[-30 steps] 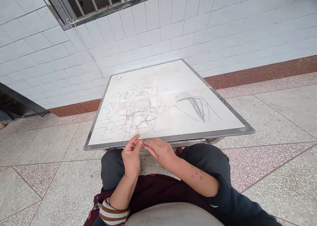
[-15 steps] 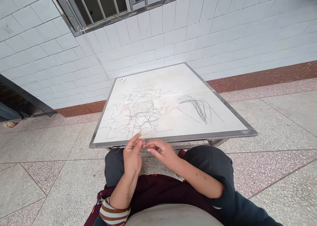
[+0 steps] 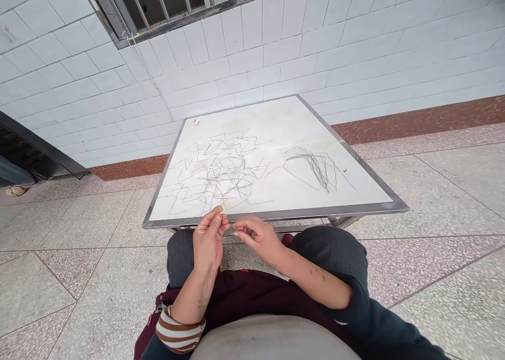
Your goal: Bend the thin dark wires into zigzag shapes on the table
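My left hand [image 3: 209,239] is closed in a pinch at the table's near edge, with a small tan piece [image 3: 218,209] at its fingertips. Just to its right, my right hand [image 3: 258,237] pinches too, thumb and forefinger nearly touching my left fingers. Something tiny or thin may be between those fingertips; it is too small to make out. Both hands are over my lap, in front of the white table [image 3: 272,118], whose top carries dark scribbled lines.
A small white and red object [image 3: 197,122] lies at the table's far left corner. Behind the table stands a tiled wall [image 3: 252,60] with a barred window [image 3: 169,2]. At the far left, part of a foot [image 3: 16,191] shows by a doorway.
The view has shifted slightly. My left hand has turned a little, and its fingers sit slightly lower around the tan piece. A small dark speck now shows on the right of the tabletop.
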Motion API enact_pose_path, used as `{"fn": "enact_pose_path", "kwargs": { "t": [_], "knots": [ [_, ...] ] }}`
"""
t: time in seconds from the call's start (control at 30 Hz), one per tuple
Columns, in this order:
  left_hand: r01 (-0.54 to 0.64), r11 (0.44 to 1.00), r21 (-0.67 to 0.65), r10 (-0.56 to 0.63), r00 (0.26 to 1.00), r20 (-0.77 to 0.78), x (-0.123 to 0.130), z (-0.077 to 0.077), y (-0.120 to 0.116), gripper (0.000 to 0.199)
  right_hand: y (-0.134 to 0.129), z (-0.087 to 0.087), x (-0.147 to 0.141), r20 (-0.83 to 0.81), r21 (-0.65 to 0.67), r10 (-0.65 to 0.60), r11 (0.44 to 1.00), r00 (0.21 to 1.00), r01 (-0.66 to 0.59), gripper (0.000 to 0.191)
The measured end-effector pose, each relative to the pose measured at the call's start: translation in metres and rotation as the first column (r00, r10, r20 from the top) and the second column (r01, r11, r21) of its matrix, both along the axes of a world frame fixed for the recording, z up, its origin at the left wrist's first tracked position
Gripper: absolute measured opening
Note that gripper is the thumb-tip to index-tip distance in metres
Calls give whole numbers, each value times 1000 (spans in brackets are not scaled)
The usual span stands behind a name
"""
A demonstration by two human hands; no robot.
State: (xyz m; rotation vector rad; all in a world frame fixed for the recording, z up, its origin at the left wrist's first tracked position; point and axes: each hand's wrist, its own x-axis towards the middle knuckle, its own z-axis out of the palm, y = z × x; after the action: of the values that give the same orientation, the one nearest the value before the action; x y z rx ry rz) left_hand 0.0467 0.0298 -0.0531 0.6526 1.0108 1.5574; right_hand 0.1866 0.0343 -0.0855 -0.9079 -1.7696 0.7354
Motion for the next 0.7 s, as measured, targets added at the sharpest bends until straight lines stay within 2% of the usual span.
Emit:
{"fn": "enact_pose_path", "kwargs": {
  "t": [0.23,0.33,0.47,0.7],
  "knots": [
    [43,999,10,-42,995,-89,2,-10,0,25,2,0,0,-21,9,-19,1000,1000,19,9],
    [34,999,-2,-34,994,-106,1,-11,1,28,3,1,0,-10,19,-2,1000,1000,3,7],
    [80,997,6,-77,978,-193,-2,-10,0,31,4,2,2,1,71,21,997,1000,-21,8],
    [136,990,-32,-139,948,-286,-6,-13,2,33,11,-1,8,138,166,87,980,987,-110,15]
  ]
}}
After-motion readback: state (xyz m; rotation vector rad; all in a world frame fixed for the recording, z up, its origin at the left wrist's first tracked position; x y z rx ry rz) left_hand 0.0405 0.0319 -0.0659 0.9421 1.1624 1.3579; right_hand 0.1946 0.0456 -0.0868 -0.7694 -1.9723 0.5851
